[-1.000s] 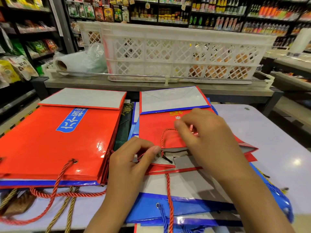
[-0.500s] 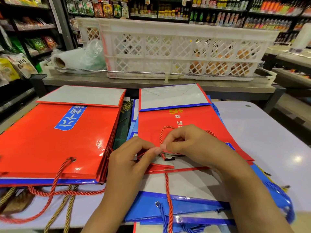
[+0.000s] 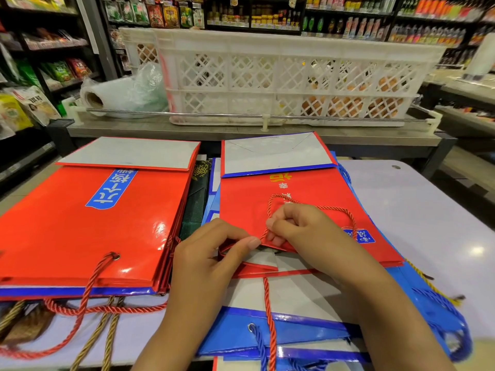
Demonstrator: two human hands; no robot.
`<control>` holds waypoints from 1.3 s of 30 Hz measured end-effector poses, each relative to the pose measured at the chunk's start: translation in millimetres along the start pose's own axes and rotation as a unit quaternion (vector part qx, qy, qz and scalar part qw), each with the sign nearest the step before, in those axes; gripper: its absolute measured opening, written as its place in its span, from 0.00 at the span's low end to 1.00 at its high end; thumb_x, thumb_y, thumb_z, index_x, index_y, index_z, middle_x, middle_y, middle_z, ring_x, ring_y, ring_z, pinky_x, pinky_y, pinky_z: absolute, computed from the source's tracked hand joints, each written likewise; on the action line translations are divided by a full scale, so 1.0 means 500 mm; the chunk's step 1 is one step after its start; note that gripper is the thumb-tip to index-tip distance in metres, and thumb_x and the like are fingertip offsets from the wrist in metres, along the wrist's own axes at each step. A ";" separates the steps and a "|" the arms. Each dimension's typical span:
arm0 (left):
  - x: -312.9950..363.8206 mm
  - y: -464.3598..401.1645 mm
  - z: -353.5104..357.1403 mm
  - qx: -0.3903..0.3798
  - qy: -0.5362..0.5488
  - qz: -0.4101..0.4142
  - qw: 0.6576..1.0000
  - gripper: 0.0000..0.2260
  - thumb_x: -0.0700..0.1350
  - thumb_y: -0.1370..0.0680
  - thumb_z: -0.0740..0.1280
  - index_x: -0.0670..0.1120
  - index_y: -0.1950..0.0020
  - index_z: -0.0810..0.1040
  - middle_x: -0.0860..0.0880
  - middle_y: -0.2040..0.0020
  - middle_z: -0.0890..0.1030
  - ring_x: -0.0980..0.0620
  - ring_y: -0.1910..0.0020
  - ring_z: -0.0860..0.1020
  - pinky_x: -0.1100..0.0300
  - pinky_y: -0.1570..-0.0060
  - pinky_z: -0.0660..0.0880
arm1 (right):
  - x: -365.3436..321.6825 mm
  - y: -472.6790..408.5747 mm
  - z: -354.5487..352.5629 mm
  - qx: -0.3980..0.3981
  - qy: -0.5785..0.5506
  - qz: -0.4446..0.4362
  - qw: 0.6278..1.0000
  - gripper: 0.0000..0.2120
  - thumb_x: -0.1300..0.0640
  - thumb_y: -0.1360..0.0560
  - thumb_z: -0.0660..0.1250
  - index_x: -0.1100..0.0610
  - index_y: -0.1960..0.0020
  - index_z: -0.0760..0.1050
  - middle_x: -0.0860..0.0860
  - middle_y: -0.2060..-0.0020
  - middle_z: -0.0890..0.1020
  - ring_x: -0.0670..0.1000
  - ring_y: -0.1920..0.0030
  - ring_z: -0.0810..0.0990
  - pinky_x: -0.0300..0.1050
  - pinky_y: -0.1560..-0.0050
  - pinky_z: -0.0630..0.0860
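While the head view is taken alone, a glossy red paper gift bag [image 3: 246, 204] is seen lying flat at the centre of a pale lilac table [image 3: 407, 210], its mouth turned toward 6 o'clock. Its twisted red rope handle [image 3: 347, 211] is pinched near the bag's mouth by the curled fingers of the right hand [image 3: 302, 228], and the loop is spread over the bag's face toward 12 o'clock. The folded red lip of the mouth is pinched between thumb and curled fingers of the left hand [image 3: 211, 253]. Blue-edged paper bags [image 3: 294, 333] are spread beneath at 6 o'clock. A stack of red paper bags [image 3: 80, 231] is placed at 9 o'clock, and a white lattice plastic crate [image 3: 267, 76] at 12 o'clock.
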State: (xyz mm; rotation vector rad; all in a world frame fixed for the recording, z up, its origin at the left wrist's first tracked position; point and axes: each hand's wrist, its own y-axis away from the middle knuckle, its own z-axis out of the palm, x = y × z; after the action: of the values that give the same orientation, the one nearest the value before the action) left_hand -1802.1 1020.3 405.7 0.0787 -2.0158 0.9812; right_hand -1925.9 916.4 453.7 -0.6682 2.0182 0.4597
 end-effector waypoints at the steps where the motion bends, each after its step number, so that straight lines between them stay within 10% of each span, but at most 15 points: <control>1: 0.000 -0.001 0.000 0.000 0.000 0.000 1.000 0.09 0.53 0.25 0.67 0.49 0.61 0.81 0.57 0.64 0.79 0.54 0.61 0.78 0.63 0.61 0.73 | 0.001 0.000 0.000 0.002 -0.005 0.001 1.000 0.10 0.56 0.22 0.64 0.56 0.60 0.76 0.50 0.65 0.82 0.47 0.62 0.79 0.46 0.51 0.77; 10: 0.002 0.001 0.000 0.008 0.003 0.004 1.000 0.10 0.53 0.26 0.67 0.48 0.61 0.81 0.56 0.64 0.79 0.54 0.62 0.78 0.63 0.61 0.72 | -0.005 0.015 -0.003 0.023 -0.008 -0.032 0.999 0.10 0.57 0.22 0.64 0.59 0.61 0.78 0.52 0.67 0.82 0.43 0.65 0.78 0.41 0.56 0.76; 14: 0.008 0.001 -0.004 0.020 0.012 0.006 1.000 0.08 0.53 0.25 0.66 0.51 0.61 0.80 0.56 0.64 0.79 0.54 0.62 0.77 0.67 0.61 0.70 | -0.007 0.070 -0.037 0.228 0.071 -0.093 0.967 0.11 0.51 0.23 0.63 0.54 0.62 0.76 0.49 0.66 0.79 0.45 0.64 0.76 0.40 0.62 0.72; 19: 0.009 0.002 -0.007 0.059 0.027 0.015 0.998 0.05 0.51 0.25 0.66 0.55 0.61 0.78 0.57 0.62 0.79 0.56 0.61 0.78 0.68 0.60 0.71 | 0.043 0.112 -0.099 0.336 0.231 0.150 0.901 0.28 0.36 0.24 0.54 0.56 0.39 0.74 0.54 0.46 0.78 0.53 0.46 0.76 0.50 0.47 0.75; 23: 0.012 0.003 -0.007 0.074 0.031 0.022 0.997 0.05 0.50 0.26 0.67 0.55 0.62 0.78 0.58 0.63 0.79 0.57 0.62 0.77 0.71 0.60 0.69 | 0.054 0.126 -0.102 0.274 0.142 0.138 0.941 0.20 0.40 0.23 0.58 0.57 0.52 0.76 0.49 0.61 0.79 0.44 0.63 0.75 0.38 0.68 0.66; 39: 0.101 -0.118 0.001 -0.071 0.016 -0.052 0.996 0.08 0.53 0.28 0.64 0.53 0.62 0.79 0.62 0.65 0.80 0.64 0.64 0.76 0.72 0.62 0.67 | 0.002 0.152 -0.098 0.376 -0.158 -0.076 0.910 0.03 0.57 0.25 0.69 0.51 0.53 0.79 0.44 0.64 0.84 0.43 0.63 0.83 0.37 0.65 0.78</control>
State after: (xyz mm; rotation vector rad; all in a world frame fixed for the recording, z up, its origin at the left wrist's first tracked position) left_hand -1810.5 994.3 478.1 0.0885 -2.0243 0.7681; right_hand -2005.7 948.1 481.2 -0.2375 1.6320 -0.2953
